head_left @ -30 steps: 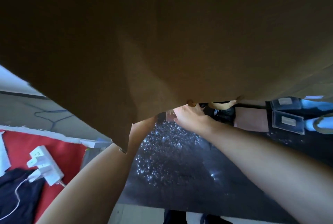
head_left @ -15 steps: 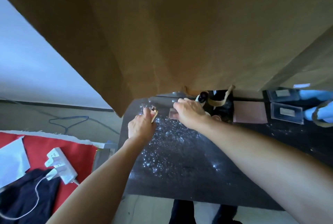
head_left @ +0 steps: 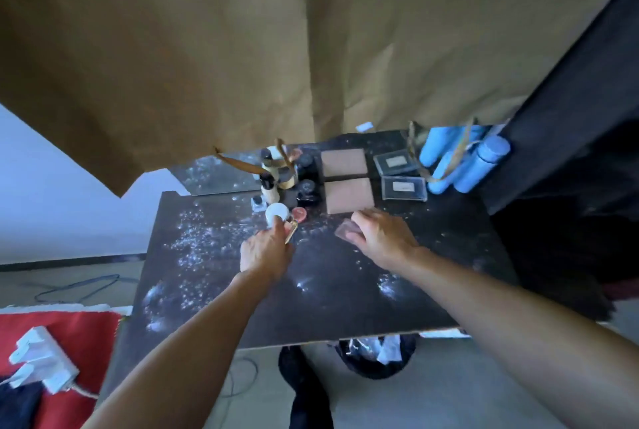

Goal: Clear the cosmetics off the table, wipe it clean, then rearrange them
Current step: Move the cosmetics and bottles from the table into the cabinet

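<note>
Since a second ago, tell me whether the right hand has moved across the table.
Yes. The right hand was left of the bottles; now it sits right of them, just in front of the nearer pink palette.

Creased brown paper [head_left: 242, 48] fills the upper frame. Black fabric [head_left: 570, 117] hangs at the right. At lower left a white power strip [head_left: 45, 364] lies on red cloth [head_left: 79, 335]. A blue cable [head_left: 76, 287] loops on the floor [head_left: 449, 394]. A black bin [head_left: 377, 356] holding crumpled waste sits at lower centre.
</note>
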`<action>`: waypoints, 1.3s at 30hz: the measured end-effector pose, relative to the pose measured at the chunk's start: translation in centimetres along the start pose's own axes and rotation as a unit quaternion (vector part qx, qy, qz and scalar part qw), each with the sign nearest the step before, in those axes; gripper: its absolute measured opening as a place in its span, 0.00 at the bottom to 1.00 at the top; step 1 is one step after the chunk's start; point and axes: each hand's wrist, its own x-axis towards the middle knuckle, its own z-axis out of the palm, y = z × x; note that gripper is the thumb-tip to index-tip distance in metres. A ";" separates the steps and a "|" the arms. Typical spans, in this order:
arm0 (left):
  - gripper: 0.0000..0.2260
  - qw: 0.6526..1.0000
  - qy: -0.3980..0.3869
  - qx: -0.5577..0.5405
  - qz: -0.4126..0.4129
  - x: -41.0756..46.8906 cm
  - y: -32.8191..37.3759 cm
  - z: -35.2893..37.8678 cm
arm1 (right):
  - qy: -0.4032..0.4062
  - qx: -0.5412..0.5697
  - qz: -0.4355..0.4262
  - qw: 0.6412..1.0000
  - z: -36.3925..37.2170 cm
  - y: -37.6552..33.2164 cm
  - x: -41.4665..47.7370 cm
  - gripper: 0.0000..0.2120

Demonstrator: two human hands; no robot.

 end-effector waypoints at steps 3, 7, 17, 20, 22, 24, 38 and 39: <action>0.22 0.999 -0.002 0.000 0.037 -2.5 7.6 1.2 | 0.030 0.008 0.045 0.999 -2.2 5.4 -6.9 0.12; 0.20 0.995 -0.006 -0.017 0.100 -5.7 17.6 2.6 | 0.061 -0.009 0.101 0.993 -5.2 12.6 -15.4 0.11; 0.19 0.977 -0.050 -0.020 0.205 -8.1 35.2 4.8 | 0.041 -0.044 0.320 0.946 -8.7 26.1 -26.9 0.10; 0.18 0.974 -0.083 -0.032 0.210 -6.7 38.6 6.2 | 0.028 -0.019 0.369 0.929 -8.3 29.2 -27.6 0.09; 0.18 0.972 -0.113 -0.054 0.197 -5.3 40.6 7.4 | 0.013 -0.009 0.392 0.920 -7.9 31.4 -27.4 0.10; 0.17 0.971 -0.143 -0.077 0.173 -3.6 42.6 8.9 | 0.001 0.005 0.412 0.911 -7.3 33.6 -26.7 0.10; 0.17 0.974 -0.193 -0.120 -0.011 7.9 51.2 21.2 | -0.039 0.157 0.426 0.890 2.0 45.9 -20.3 0.09; 0.16 0.974 -0.188 -0.123 -0.032 8.6 51.4 22.1 | -0.041 0.166 0.414 0.894 2.8 46.6 -19.8 0.09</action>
